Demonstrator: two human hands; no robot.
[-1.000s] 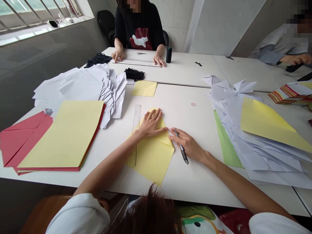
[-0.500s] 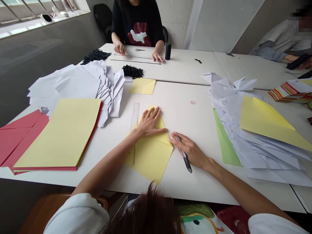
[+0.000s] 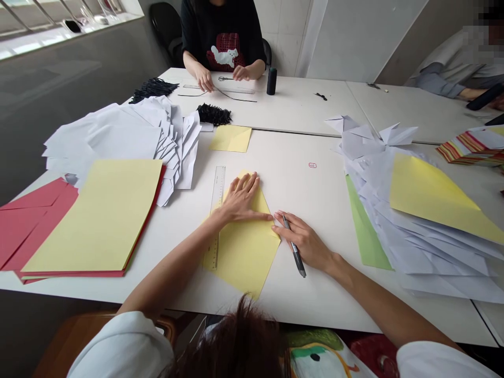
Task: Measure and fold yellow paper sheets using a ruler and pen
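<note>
In the head view, the yellow sheet (image 3: 248, 257) lies on the near middle of the desk (image 3: 326, 184), turned so that one corner points to the near edge. The left hand (image 3: 241, 202) rests flat on its far part, fingers spread and gripping nothing, the thumb stretched to the right; the broad palm probably serves to pin the paper so it cannot slide. The right hand (image 3: 311, 241) sits at the sheet's right edge, where the paper appears folded over, its fingertips touching or just beside that edge; I cannot tell which. Its fingers are curled about the pen (image 3: 294, 249), which slants across them with its far end near the fingertips, likely tucked there to save putting it down. The clear ruler (image 3: 219, 184) runs along the sheet's left side, partly over the paper and crossed by the left wrist, perhaps left within easy reach. The yellow stack (image 3: 94, 215) and white papers (image 3: 122, 128) are at left, the white pile (image 3: 441, 254) at right, an arrangement that seems to leave the middle for both hands. At the far side, a co-worker's hand (image 3: 205, 79) touches a black cord (image 3: 240, 99), apart from this work.
</note>
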